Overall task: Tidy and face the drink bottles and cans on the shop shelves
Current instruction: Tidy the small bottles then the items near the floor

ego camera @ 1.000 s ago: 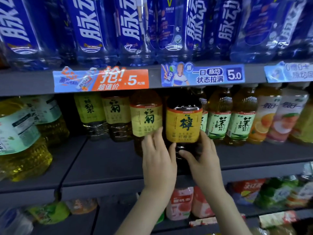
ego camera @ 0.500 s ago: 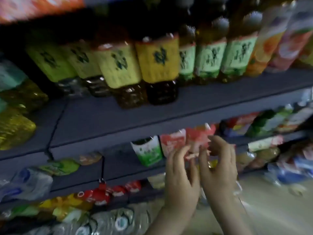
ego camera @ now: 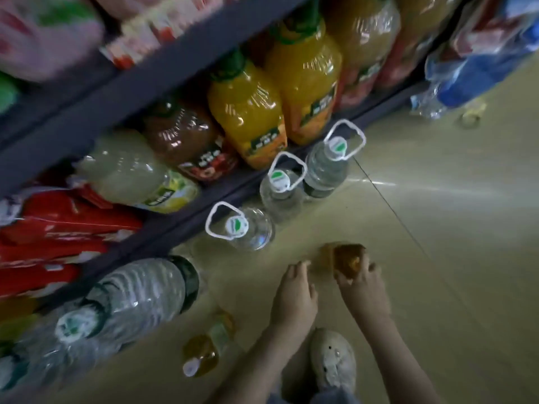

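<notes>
The amber bottle [ego camera: 347,259] lies on the pale floor [ego camera: 455,234] in front of you, out in the aisle and well apart from the shelving. Your right hand [ego camera: 364,290] is curled over its near end and grips it. Your left hand [ego camera: 294,295] lies just beside it with loose, unclenched fingers holding nothing; the blur hides whether its tips touch the bottle's paler end. To the right and beyond the bottle you have bare floor, crossed only by a thin seam line [ego camera: 393,205]. To the left the room narrows: three handled water jugs stand in a row along the foot of the bottom shelf [ego camera: 221,196], the nearest jug [ego camera: 248,228] close to the bottle, the middle jug [ego camera: 281,188] and the far jug [ego camera: 326,167] behind it. A second amber bottle [ego camera: 201,354] lies on its side near your left forearm, and a large water bottle [ego camera: 140,295] stands against the shelf edge beyond that. Your shoe [ego camera: 334,360] sits directly under your wrists. On the bottom shelf orange juice bottles [ego camera: 248,112] crowd the front edge, and wrapped packs [ego camera: 481,53] sit on the floor at the far right.
</notes>
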Demonstrator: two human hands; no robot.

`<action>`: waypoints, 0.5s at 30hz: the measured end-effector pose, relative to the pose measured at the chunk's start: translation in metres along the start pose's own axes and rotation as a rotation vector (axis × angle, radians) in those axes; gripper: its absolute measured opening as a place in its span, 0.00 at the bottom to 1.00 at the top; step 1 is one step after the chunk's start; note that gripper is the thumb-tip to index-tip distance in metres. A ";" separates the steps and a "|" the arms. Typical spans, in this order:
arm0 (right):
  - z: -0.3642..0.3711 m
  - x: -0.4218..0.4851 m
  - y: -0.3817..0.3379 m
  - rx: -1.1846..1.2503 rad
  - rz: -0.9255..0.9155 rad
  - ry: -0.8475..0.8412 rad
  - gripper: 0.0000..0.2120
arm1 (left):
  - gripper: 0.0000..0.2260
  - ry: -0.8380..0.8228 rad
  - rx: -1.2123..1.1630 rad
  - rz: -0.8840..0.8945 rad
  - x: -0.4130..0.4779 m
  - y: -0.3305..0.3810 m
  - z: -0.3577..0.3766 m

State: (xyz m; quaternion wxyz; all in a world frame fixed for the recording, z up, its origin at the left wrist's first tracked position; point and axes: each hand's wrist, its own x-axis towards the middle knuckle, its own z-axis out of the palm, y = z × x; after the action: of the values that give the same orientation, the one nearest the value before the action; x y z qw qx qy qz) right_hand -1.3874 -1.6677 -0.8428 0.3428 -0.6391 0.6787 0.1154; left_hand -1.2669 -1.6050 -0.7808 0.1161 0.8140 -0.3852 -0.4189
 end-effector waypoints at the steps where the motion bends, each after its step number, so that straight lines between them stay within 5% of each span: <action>1: 0.009 0.012 0.004 -0.017 -0.019 0.004 0.31 | 0.22 -0.024 0.035 0.017 0.010 -0.001 0.011; 6: 0.014 0.023 0.019 -0.093 -0.172 0.107 0.20 | 0.32 -0.177 0.105 0.071 0.034 0.001 0.040; 11: -0.065 -0.053 -0.014 0.064 -0.315 0.144 0.14 | 0.48 -0.249 0.341 0.241 0.007 0.004 0.005; 15: -0.175 -0.137 -0.074 0.137 -0.526 0.109 0.15 | 0.48 -0.220 -0.007 0.399 -0.046 0.026 -0.083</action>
State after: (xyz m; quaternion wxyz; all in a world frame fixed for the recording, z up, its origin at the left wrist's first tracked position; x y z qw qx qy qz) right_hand -1.3801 -1.6756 -0.6088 0.3663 -0.7740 0.5133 -0.0582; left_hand -1.2332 -1.6005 -0.6885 0.1568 0.6707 -0.5473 -0.4755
